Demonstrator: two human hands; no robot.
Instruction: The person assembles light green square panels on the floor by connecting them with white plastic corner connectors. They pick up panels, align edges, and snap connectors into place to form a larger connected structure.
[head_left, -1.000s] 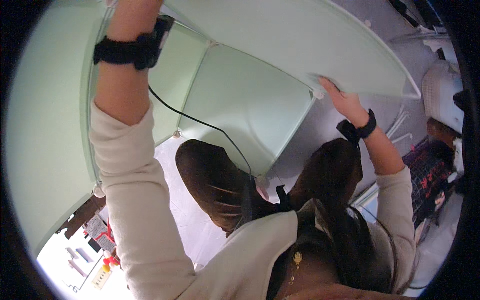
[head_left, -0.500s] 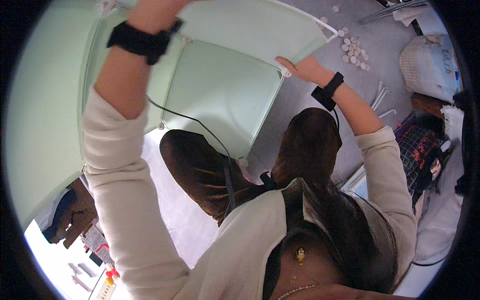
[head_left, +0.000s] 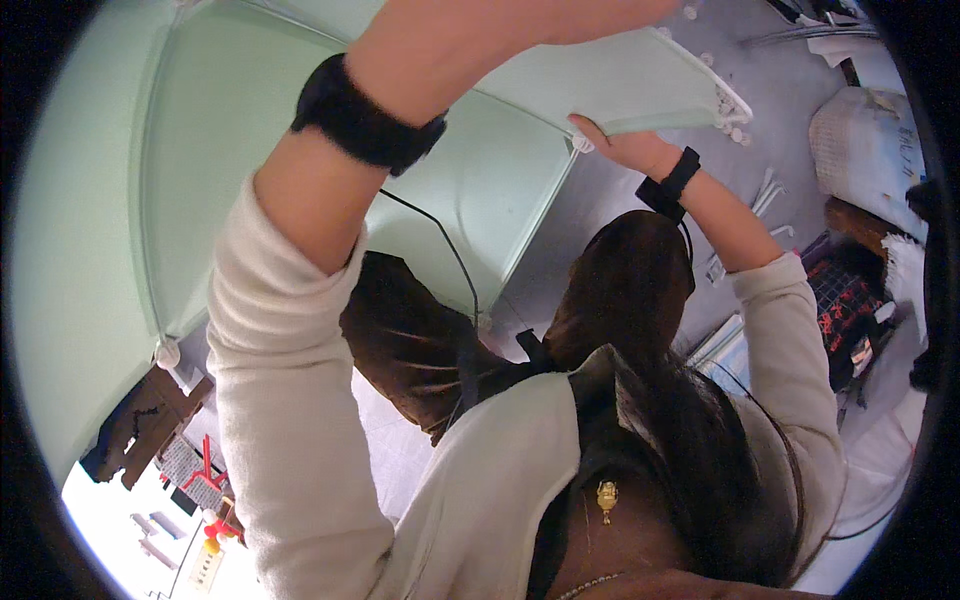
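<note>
Pale green translucent panels are joined at their corners by white connectors. My right hand [head_left: 640, 152] grips the near edge of a tilted panel [head_left: 610, 85], its thumb close to a white corner connector [head_left: 582, 145]; its other fingers are hidden behind the panel. My left hand [head_left: 590, 15] reaches across above that panel at the top edge, and its fingers are out of the picture. Another panel [head_left: 500, 185] stands below, beyond my knees. Further panels [head_left: 230, 170] form a wall at the left, with a connector [head_left: 167, 352] at a lower corner.
White round connectors [head_left: 738, 132] lie scattered on the grey floor beyond the panel. White rods [head_left: 770, 195] rest right of my right wrist. A pale woven bag [head_left: 865, 145] and a dark checked bag [head_left: 840, 300] stand at the right. A black cable [head_left: 440, 225] hangs from my left wrist.
My left arm has swung rightward across the panels. The tilted panel's far corner has moved right and down, covering part of the connector pile. My right hand keeps its grip, shifted slightly.
</note>
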